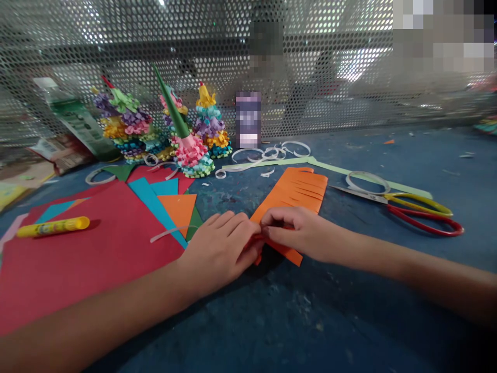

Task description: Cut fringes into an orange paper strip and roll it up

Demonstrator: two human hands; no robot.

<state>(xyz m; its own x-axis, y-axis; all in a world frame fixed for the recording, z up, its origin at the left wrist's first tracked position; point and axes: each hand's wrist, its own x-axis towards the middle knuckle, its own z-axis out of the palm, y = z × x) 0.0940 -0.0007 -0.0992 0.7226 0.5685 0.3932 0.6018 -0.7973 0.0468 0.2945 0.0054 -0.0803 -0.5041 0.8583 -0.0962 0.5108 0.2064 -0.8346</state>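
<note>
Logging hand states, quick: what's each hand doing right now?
Left hand: closed, holding the fringe-cut orange paper strip.
Right hand: closed, pinching the same strip.

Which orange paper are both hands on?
The long fringed orange piece, held by the left hand and right hand. Its slits set it apart; the other orange pieces show none.

The orange paper point(285, 191) was a long, flat strip that slanted across the blue bench point(310, 321), its far end leaning to the right. Several narrow slits ran crosswise toward its right side, leaving a fringe, while the left edge looked uncut. A layered flap showed at the far end. Its nearer part was pinched and partly hidden, one squared tip jutting out.
</note>
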